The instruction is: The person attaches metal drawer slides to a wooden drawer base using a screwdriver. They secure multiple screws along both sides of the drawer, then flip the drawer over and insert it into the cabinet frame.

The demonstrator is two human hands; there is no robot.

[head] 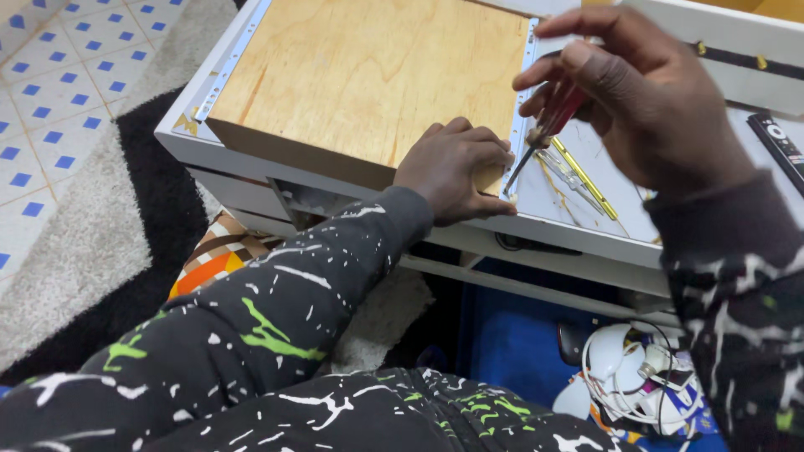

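Observation:
My left hand (456, 172) presses down on the near right corner of a light plywood panel (360, 71), fingers curled over its edge. My right hand (636, 96) holds a red-handled screwdriver (544, 130) angled down, its metal tip touching a white strip with small holes (523, 117) that runs along the panel's right edge. The panel lies on a white marbled table (586, 167). Both sleeves are dark with white and green splashes.
A second, yellow-handled tool (586, 180) lies on the table by the screwdriver tip. A black remote (779, 146) rests at the right edge. White headphones with wires (641, 377) sit below on blue fabric. A patterned cushion (218, 255), grey-black rug and tiled floor lie left.

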